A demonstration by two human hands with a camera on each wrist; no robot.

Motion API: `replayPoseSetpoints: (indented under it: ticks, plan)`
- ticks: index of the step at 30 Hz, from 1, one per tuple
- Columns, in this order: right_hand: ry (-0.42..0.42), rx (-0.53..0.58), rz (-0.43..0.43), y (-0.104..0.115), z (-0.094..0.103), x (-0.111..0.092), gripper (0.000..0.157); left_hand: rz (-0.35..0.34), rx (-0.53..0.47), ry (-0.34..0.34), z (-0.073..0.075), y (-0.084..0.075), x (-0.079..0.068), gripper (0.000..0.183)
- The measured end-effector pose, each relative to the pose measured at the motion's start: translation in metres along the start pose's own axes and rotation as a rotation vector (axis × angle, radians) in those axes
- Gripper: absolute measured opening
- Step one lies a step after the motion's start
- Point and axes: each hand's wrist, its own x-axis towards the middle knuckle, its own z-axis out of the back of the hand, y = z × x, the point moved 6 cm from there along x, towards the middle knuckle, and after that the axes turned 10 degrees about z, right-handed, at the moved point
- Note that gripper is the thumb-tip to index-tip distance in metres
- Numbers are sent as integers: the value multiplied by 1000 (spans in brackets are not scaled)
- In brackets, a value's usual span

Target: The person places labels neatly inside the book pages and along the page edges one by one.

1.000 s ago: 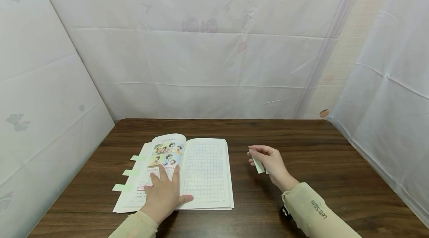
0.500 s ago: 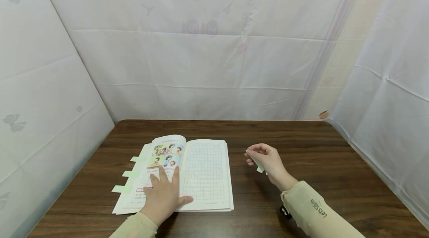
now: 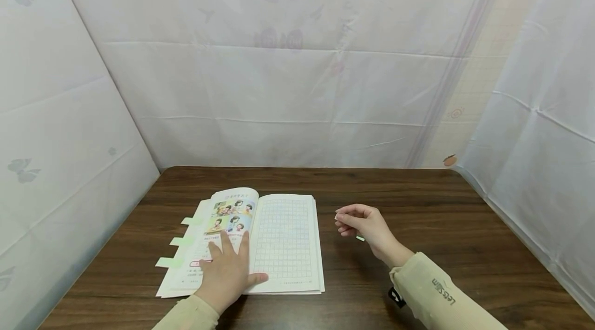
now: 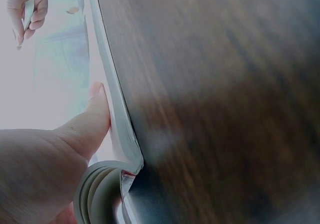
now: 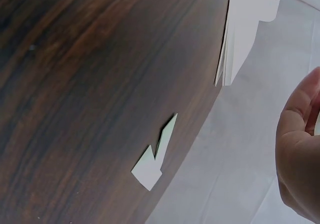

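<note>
An open book (image 3: 285, 237) lies on the table, its left page showing colour pictures and its right page a printed grid. My left hand (image 3: 226, 268) presses flat on it with fingers spread over the left page, the thumb (image 4: 92, 116) reaching across onto the right page. To the right of the book, my right hand (image 3: 372, 229) pinches a small pale green paper slip (image 4: 29, 12) between thumb and fingers, above the table. Most of that slip is hidden by the hand in the head view. Loose paper slips (image 5: 150, 171) lie on the wood in the right wrist view.
Three pale green sticky tabs (image 3: 168, 262) stick out from the book's left edge. The dark wood table (image 3: 441, 216) extends around the book, with pale printed cloth (image 3: 297, 92) hanging behind and at both sides. A black item (image 3: 396, 297) shows at my right cuff.
My right hand has shifted slightly left and turned, so less of the paper slip shows. The left hand stays in place on the book.
</note>
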Motion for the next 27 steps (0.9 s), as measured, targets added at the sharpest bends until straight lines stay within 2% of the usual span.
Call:
replayPoseSetpoints:
  ticks: [7,15,22,27]
  plan:
    - [55,-21,-14,-2,-5,0,30,9,1,15,0,0,0,103]
    - [81,-31,-25,-4,-8,1,40,7,2,14,0,0,0,103]
    - [97,-37,-45,-7,-10,2,23,25,-14,46,0,0,0,103]
    - [116,-39,-45,-8,-13,2,24,27,-12,50,-1,0,1,103]
